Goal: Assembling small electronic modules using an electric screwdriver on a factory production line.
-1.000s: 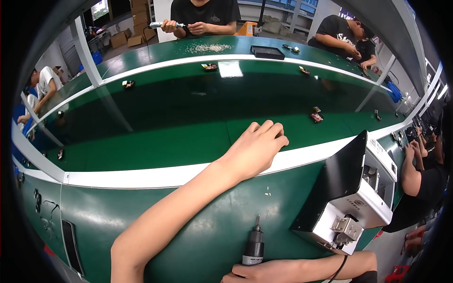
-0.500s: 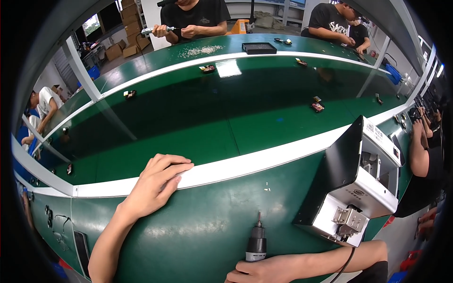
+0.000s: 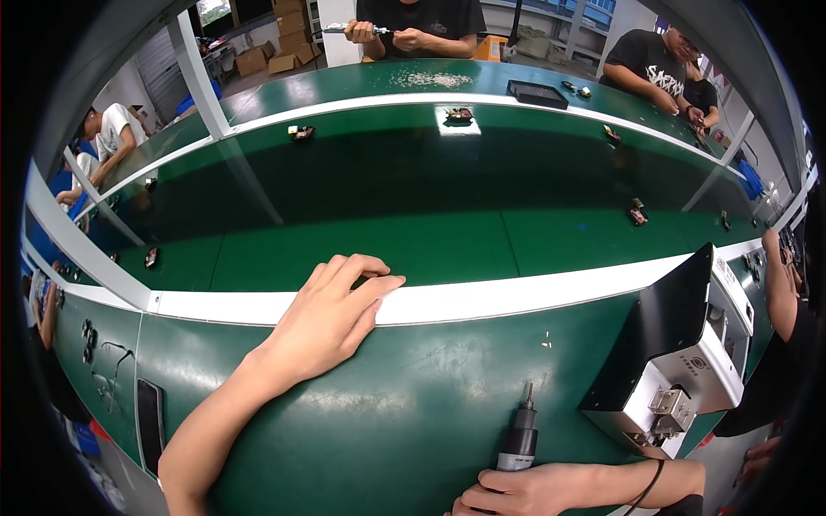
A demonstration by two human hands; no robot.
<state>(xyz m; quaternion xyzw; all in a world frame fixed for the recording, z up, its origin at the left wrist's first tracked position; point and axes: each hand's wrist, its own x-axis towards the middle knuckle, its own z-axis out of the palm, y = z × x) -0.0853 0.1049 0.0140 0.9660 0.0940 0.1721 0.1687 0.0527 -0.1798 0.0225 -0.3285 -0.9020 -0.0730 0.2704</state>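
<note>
My left hand (image 3: 323,322) rests on the white rail (image 3: 232,307) at the bench's far edge, fingers loosely bent and apart, holding nothing. At the lower edge my right hand (image 3: 525,492) is wrapped round a grey and black electric screwdriver (image 3: 518,439). The screwdriver lies low over the green bench (image 3: 361,413), its bit pointing away from me. A few tiny light-coloured pieces (image 3: 546,340) lie beyond the bit. To the right stands a black and silver box-shaped machine (image 3: 680,361) with a metal block on its front.
Beyond the rail, a green conveyor belt (image 3: 370,232) carries several small dark assemblies (image 3: 637,212). A phone (image 3: 150,426) and glasses (image 3: 110,374) lie at left. Across the belt are a black tray (image 3: 538,94), a scatter of small pale parts (image 3: 434,79) and people working.
The view has swung left, so most things sit farther right. The assemblies on the belt have also shifted right against the tray. My left hand stays on the rail; my right still holds the screwdriver.
</note>
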